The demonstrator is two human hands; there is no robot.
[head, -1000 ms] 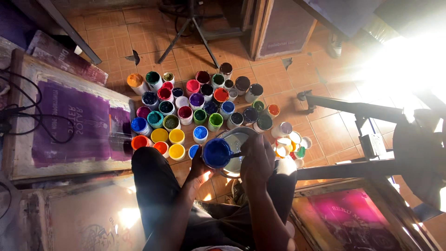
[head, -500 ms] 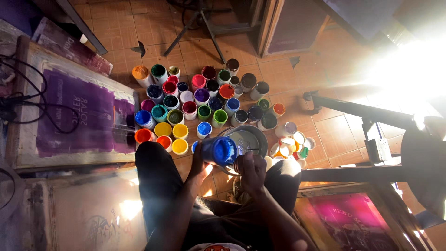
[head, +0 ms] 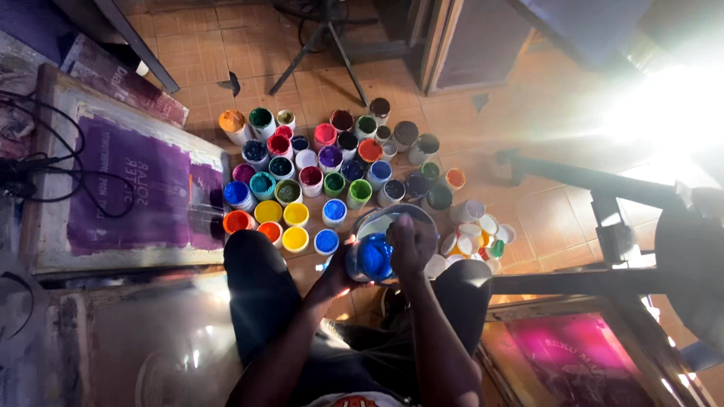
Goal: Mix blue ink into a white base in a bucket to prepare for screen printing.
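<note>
Down on the tiled floor, a crowd of open paint pots in orange, green, pink, blue and yellow sits between the purple-stained screen frame at the left edge and a pink one at the lower right corner. Left hand cups the blue paint jar from below, over the knees; right hand is curled on its rim, fingers bent.

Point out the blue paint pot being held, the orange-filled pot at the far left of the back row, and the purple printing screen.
blue paint pot (head: 373,256), head view, its glossy blue side
orange-filled pot (head: 232,120), head view, paint surface
purple printing screen (head: 128,192), head view, purple mesh
</note>
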